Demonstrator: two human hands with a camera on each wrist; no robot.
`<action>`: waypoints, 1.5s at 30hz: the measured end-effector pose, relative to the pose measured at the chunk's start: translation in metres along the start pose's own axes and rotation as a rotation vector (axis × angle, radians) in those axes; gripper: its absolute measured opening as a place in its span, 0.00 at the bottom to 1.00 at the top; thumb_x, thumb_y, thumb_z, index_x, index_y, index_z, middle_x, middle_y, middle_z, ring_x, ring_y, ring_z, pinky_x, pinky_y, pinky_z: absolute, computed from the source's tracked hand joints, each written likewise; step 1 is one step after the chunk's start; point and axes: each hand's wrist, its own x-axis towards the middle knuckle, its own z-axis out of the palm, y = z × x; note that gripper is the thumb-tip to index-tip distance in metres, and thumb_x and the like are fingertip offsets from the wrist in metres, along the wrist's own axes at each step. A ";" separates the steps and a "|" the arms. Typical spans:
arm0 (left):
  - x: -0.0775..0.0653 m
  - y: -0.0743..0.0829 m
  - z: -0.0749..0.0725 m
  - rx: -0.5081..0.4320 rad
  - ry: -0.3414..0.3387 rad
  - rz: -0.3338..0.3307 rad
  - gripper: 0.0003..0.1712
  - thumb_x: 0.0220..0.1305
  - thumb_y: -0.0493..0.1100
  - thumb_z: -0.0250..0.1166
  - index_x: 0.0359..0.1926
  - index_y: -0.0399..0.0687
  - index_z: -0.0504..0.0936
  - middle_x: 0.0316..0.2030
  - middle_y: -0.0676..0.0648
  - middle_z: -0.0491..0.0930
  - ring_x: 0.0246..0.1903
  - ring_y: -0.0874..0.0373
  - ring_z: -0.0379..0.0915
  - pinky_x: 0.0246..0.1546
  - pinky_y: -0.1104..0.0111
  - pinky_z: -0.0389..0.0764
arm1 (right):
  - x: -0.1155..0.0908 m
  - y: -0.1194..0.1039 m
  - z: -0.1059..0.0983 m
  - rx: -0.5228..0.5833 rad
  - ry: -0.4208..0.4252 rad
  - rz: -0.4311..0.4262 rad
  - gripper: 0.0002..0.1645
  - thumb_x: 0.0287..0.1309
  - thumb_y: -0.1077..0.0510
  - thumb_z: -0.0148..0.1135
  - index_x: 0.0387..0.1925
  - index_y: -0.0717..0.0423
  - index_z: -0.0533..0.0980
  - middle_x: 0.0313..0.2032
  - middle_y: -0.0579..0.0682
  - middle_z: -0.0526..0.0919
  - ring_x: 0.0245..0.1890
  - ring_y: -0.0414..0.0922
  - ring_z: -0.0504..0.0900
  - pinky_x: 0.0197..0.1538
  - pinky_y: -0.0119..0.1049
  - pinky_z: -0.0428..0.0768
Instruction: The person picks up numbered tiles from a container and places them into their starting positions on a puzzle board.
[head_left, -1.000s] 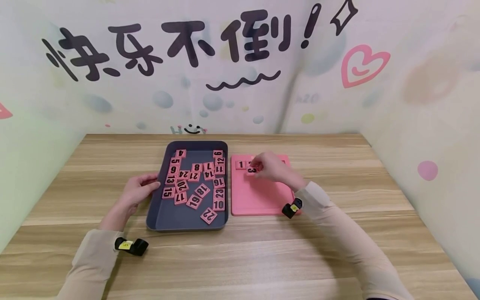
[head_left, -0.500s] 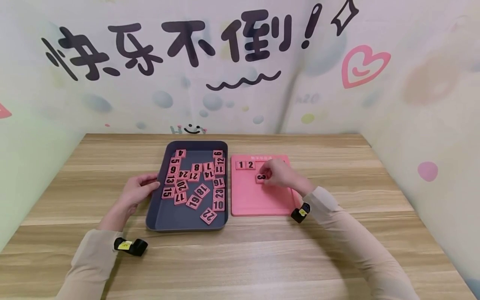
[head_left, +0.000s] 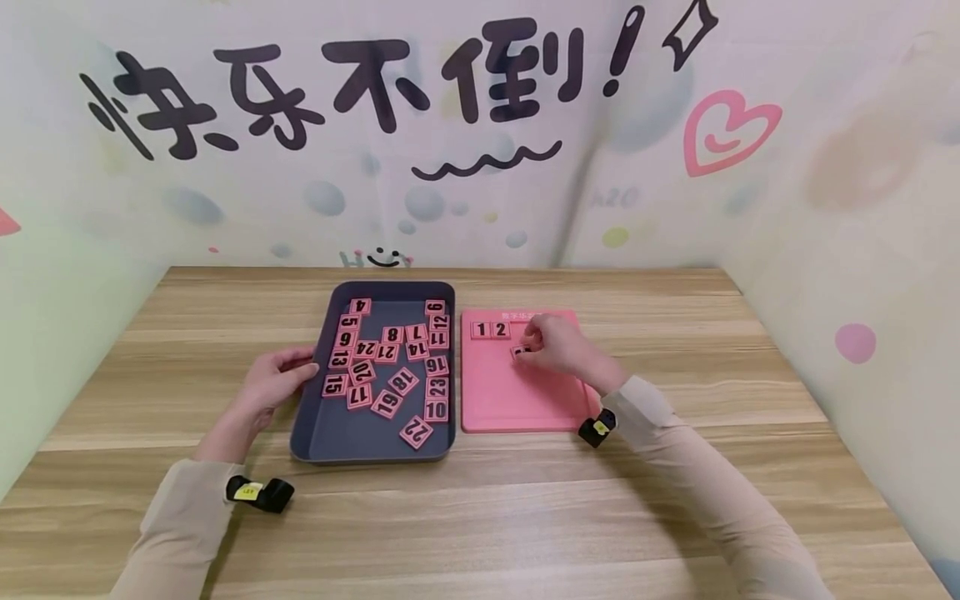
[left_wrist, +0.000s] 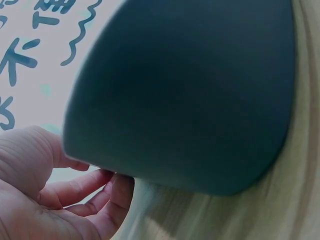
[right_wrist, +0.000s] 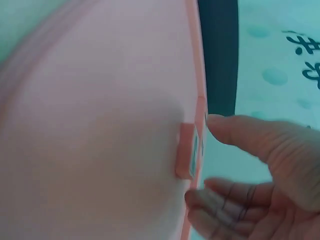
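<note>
Change over the last second: the 3 tile [head_left: 518, 352] has shifted. 1 s ago it sat just below the 2 tile [head_left: 501, 330], overlapping it slightly; by 0.5 s ago it was further right and nearer the person. Since then it has barely moved, though the right hand [head_left: 564, 348] now hides most of the numeral. We place it over the pink board [head_left: 510, 408], near the 2 tile but out of line with it; whether it rests flat or is slightly lifted, we cannot tell.

Right hand: the head view puts the fingertips at the tile, yet the right wrist view shows thumb and fingers spread around it with no clear pinch — grip state undetermined.

Left hand [head_left: 279, 383]: unchanged, its grip pinching the left side of the dark tray [head_left: 333, 446], which lies beside the board on the tabletop [head_left: 450, 533]. The loose tiles [head_left: 387, 403] in the tray have not been disturbed.

Meaning for the work: the 1 tile [head_left: 481, 330] and the 2 tile lie neatly side by side at the board's top left — we count 2 as set, and judge the 3 as not yet settled.
</note>
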 end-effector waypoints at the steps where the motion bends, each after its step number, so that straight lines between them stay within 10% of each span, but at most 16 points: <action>1: 0.000 0.000 0.000 0.001 0.000 -0.001 0.26 0.68 0.37 0.52 0.62 0.25 0.63 0.56 0.28 0.68 0.36 0.68 0.68 0.35 0.79 0.74 | 0.000 -0.002 0.000 0.012 0.004 0.031 0.18 0.46 0.56 0.73 0.26 0.64 0.74 0.20 0.48 0.71 0.25 0.42 0.68 0.33 0.34 0.70; 7: 0.000 0.000 0.000 -0.002 -0.003 -0.005 0.26 0.68 0.37 0.53 0.62 0.25 0.64 0.55 0.28 0.69 0.36 0.69 0.68 0.35 0.78 0.74 | -0.002 -0.004 0.003 0.012 0.009 0.093 0.18 0.45 0.57 0.73 0.16 0.58 0.71 0.15 0.45 0.70 0.20 0.39 0.65 0.26 0.30 0.65; 15: 0.000 0.001 0.000 -0.006 -0.003 -0.010 0.26 0.68 0.37 0.52 0.62 0.25 0.63 0.56 0.28 0.68 0.36 0.68 0.69 0.35 0.79 0.74 | 0.004 -0.002 0.002 -0.009 0.005 0.107 0.06 0.44 0.65 0.69 0.25 0.65 0.79 0.23 0.52 0.80 0.25 0.44 0.75 0.31 0.34 0.75; 45: 0.000 -0.002 -0.002 -0.022 0.000 0.003 0.26 0.67 0.37 0.52 0.62 0.25 0.64 0.55 0.28 0.69 0.35 0.70 0.69 0.35 0.79 0.74 | 0.036 -0.002 -0.011 -0.009 0.040 0.170 0.21 0.46 0.67 0.68 0.43 0.72 0.75 0.34 0.61 0.81 0.34 0.51 0.79 0.38 0.41 0.78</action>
